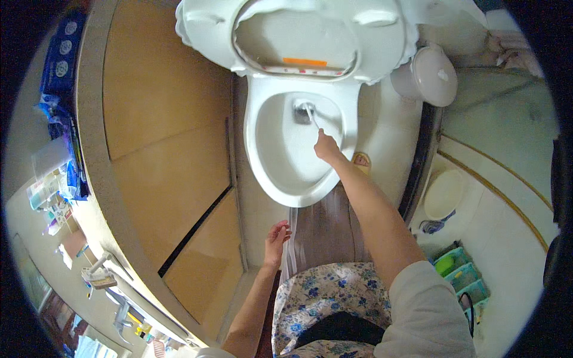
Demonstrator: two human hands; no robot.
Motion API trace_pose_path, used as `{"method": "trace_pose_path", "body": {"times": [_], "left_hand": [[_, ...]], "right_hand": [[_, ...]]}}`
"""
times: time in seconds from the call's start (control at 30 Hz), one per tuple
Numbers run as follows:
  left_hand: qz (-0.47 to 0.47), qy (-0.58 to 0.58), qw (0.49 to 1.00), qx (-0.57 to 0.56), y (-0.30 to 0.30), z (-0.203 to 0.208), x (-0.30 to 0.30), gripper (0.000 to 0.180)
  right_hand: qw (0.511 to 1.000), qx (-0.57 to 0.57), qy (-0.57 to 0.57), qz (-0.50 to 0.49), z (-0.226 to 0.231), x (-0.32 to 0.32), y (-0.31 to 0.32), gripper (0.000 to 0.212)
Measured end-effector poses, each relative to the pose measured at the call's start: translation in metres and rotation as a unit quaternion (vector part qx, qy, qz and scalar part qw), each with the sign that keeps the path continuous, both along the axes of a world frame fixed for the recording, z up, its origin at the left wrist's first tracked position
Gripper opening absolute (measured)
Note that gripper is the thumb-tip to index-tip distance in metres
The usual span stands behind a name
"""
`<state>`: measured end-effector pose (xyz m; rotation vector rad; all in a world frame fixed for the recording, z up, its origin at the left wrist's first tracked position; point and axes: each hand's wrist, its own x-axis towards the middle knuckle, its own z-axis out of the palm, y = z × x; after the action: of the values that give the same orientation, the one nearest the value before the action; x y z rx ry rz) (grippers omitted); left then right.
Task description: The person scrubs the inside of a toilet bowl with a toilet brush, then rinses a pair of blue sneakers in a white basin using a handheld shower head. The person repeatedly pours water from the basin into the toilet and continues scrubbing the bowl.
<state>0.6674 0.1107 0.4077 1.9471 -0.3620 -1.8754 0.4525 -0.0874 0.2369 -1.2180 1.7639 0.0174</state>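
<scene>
My right hand [326, 147] is closed around the thin white handle of a toilet brush [312, 116], reaching down inside the white toilet bowl [253, 143]. The brush's end sits at the dark water in the back of the bowl; its head is hard to make out. Low in front of the bowl, my left hand [276, 242] hangs with loosely bent fingers and nothing visible in them. Behind the bowl the toilet seat and lid [209, 39] stand raised, with an orange strip [305, 61] on them.
A light lidded bin [434, 76] stands right of the toilet. Wooden cabinet doors [173, 137] line the left, under a counter [89, 137] with packages and bottles. At right are a pale basin [444, 194] and a teal basket [462, 275], beyond a dark raised sill [422, 161].
</scene>
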Motion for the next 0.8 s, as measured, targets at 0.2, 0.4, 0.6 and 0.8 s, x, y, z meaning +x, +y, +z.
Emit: {"method": "trace_pose_path", "body": {"times": [0.2, 0.4, 0.6, 0.8], "left_hand": [[-0.020, 0.008, 1.000, -0.014, -0.006, -0.005, 0.074, 0.024], [-0.052, 0.006, 0.998, -0.045, -0.016, -0.015, 0.128, 0.025], [-0.045, -0.017, 0.999, 0.004, -0.004, -0.028, 0.142, 0.021], [-0.030, 0.008, 0.999, 0.041, -0.011, -0.020, 0.124, 0.021]], "right_hand": [[0.997, 0.028, -0.052, -0.057, 0.028, 0.047, 0.053, 0.057], [0.999, 0.003, 0.039, 0.017, 0.034, 0.049, 0.039, 0.054], [0.990, -0.023, 0.135, 0.041, 0.002, 0.055, -0.019, 0.044], [0.915, 0.099, -0.153, -0.360, -0.024, 0.062, -0.007, 0.034]]}}
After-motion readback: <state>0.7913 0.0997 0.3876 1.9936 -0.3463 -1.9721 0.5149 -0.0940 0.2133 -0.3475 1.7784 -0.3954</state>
